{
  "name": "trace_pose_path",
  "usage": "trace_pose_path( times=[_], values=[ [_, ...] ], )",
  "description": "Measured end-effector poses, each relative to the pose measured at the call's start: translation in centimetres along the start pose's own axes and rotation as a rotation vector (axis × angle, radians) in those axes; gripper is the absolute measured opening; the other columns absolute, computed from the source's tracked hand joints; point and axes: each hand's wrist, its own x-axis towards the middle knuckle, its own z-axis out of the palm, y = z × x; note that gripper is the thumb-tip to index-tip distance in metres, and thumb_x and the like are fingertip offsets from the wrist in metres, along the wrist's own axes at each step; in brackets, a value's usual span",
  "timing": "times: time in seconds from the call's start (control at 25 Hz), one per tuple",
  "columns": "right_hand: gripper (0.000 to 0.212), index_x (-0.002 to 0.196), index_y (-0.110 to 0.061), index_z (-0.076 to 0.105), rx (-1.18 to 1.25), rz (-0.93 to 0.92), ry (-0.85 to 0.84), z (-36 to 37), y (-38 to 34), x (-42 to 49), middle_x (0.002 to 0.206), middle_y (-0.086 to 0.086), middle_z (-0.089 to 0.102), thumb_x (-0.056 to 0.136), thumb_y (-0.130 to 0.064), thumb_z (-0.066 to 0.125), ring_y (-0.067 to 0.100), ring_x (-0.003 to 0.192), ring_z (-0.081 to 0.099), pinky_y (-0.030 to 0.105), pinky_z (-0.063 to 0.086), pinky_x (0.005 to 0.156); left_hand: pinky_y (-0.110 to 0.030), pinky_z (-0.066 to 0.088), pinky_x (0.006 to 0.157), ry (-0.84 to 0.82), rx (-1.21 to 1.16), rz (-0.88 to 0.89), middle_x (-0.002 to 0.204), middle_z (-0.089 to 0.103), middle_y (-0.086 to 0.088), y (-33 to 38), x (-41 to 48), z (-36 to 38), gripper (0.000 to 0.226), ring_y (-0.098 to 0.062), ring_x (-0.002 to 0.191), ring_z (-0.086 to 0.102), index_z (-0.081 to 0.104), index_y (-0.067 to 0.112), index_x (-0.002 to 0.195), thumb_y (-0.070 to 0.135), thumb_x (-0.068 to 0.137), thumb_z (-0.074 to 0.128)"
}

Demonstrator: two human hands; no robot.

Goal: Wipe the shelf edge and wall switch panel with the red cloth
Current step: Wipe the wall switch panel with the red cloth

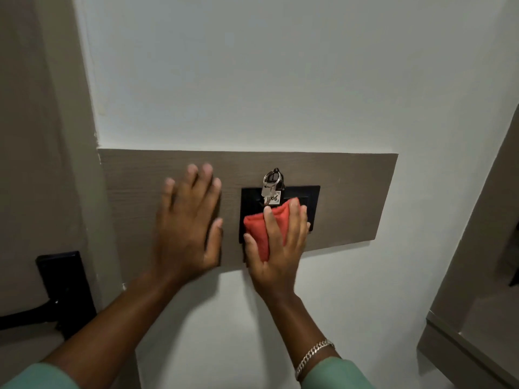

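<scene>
White wall [280,80] w/ a long wood-grain backing board [351,192] mounted across it, long axis horizontal. Door frame [42,136] on the person's left, black door handle plate [67,287] low on it; handle itself cut off at frame edge.

Black switch panel [311,197] sits mid-board, roughly square. Key bunch w/ tag [271,189] hangs from the slot at panel top; tag reads something like "1106", hard to be sure.

Left hand [188,223] flat on the board just left of the panel, fingers spread wide, holding nothing, looks like bracing. Slightly motion-blurred.

Right hand [280,242] presses the folded red cloth [264,228] onto the panel's lower half, palm over it, fingers wrapped on top of the fold. Cloth is directly under that hand, touching panel face. Silver bracelet [313,357] on that wrist.

Key relation: unwiped panel area lies up and right of the cloth, keys right above it, so any upward stroke prob hits the keys. Right hand does the work; left is nearer the board's left edge only.

Hidden: switches/rockers under hand + cloth, can't make out. No shelf edge clearly identifiable; grey unit [477,318] at right is cut off.
</scene>
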Motion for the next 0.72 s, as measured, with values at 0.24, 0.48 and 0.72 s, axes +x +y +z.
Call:
trace_pose_path(
  times=[0.24,0.48,0.72],
  values=[
    [0.087,0.159,-0.035,0.009,0.046,-0.056,-0.198,-1.7,2.8,-0.4,0.172,0.0,-0.006,0.093,-0.051,0.063,0.032,0.16,-0.003,0.067,0.027,0.12,-0.019,0.053,0.078,-0.119,-0.816,-0.866,0.104,0.067,0.001,11.0,-2.6,0.0,0.04,-0.012,0.093,0.065,0.058,0.019,0.125,0.031,0.088,0.069],
    [0.106,0.16,-0.023,-0.005,0.255,-0.155,-0.463,-6.9,7.1,-0.4,0.172,0.007,-0.005,0.087,-0.055,0.065,0.03,0.16,-0.002,0.061,0.021,0.125,-0.03,0.059,0.071,-0.146,-0.892,-1.047,0.092,0.071,0.0,15.1,-1.1,1.7,0.021,-0.014,0.084,0.068,0.066,0.024,0.101,0.024,0.082,0.076],
    [0.103,0.15,-0.037,0.029,0.883,0.934,-0.456,-16.5,16.4,-2.0,0.156,0.002,0.048,0.066,-0.058,0.083,0.008,0.13,0.061,0.029,0.057,0.098,-0.022,0.06,0.067,-0.239,-1.159,-1.107,0.081,0.076,0.012,24.0,0.9,6.7,0.014,-0.003,0.077,0.07,0.07,0.036,0.082,0.022,0.086,0.073]
  ],
)
